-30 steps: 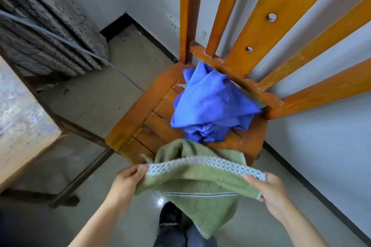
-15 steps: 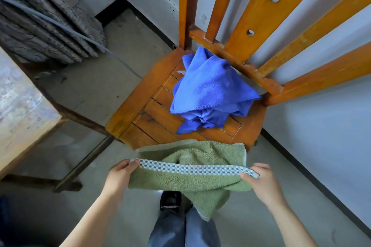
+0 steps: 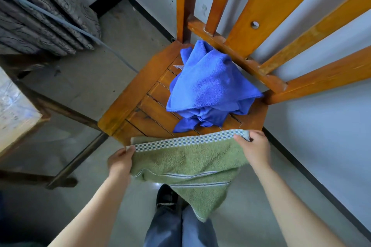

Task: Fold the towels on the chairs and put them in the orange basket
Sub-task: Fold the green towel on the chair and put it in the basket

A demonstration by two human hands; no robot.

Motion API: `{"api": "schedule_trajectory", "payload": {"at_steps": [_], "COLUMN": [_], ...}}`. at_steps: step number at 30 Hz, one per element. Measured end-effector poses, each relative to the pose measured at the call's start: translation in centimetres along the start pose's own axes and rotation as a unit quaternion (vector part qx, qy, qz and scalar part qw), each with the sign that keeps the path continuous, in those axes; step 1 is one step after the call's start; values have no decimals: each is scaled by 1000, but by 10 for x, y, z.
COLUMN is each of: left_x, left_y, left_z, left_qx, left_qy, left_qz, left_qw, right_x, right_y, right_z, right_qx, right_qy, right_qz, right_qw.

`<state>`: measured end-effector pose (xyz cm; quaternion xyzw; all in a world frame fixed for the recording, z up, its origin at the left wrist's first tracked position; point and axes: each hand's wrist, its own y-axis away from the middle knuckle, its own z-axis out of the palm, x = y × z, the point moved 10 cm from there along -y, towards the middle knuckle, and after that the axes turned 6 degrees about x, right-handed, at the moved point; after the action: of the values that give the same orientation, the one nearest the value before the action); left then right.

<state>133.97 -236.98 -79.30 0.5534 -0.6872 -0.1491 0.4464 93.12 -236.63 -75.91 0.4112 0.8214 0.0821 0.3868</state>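
A green towel with a blue-and-white checked border hangs stretched between my hands just in front of the wooden chair. My left hand pinches its left corner and my right hand grips the right corner near the seat's front edge. The towel's lower part droops over my legs. A crumpled blue towel lies on the chair seat against the backrest. No orange basket is in view.
The chair stands against a grey wall with a dark skirting. A wooden table with dark metal legs is at the left. A patterned curtain hangs at the far left. My shoe shows on the floor.
The green towel has been pulled flatter and wider between my hands, and my right hand has moved forward and up to the seat's front edge.
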Motion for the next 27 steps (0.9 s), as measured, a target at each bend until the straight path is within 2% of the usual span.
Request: {"api": "schedule_trajectory", "payload": {"at_steps": [2, 3, 6, 8, 10, 12, 14, 16, 17, 19, 22, 25, 27], "left_x": [-4, 0, 27, 32, 33, 38, 42, 44, 41, 26, -9, -18, -8], "left_y": [-6, -6, 2, 5, 10, 20, 32, 46, 49, 44, 22, 13, 17], "left_z": [4, 3, 1, 6, 15, 15, 6, -8, -15, -23, -16, -12, -11], "left_qx": [-1, 2, 23, -2, -65, -102, -133, -147, -138, -111, -114, -107, -98], "left_qy": [-16, -52, -217, -233, -154, -27, 78, 87, 67, 0, -112, -149, -165], "left_qz": [-6, 19, 158, 198, 175, 127, 100, 125, 138, 148, 121, 126, 161], "left_qw": [1000, 998, 963, 952, 970, 986, 983, 977, 978, 983, 980, 975, 968], "right_x": [-11, -15, -17, -11, -11, -24, -23, 0, 17, 48, 75, 76, 69], "right_y": [-7, -9, -17, -18, -14, -4, 9, 24, 31, 46, 60, 54, 49], "right_z": [11, 15, 22, 28, 26, 9, -11, -20, -19, -10, 8, 14, 14], "right_qx": [-11, -10, -1, -11, -14, 2, 8, -12, -28, -64, -93, -94, -85], "right_qy": [71, 100, 138, 117, 47, -42, -148, -231, -230, -148, -45, -4, 56], "right_qz": [-44, -57, -59, -31, -7, -28, -16, 33, 61, 103, 120, 109, 63], "right_qw": [996, 993, 989, 993, 999, 999, 989, 972, 971, 982, 987, 990, 993]}}
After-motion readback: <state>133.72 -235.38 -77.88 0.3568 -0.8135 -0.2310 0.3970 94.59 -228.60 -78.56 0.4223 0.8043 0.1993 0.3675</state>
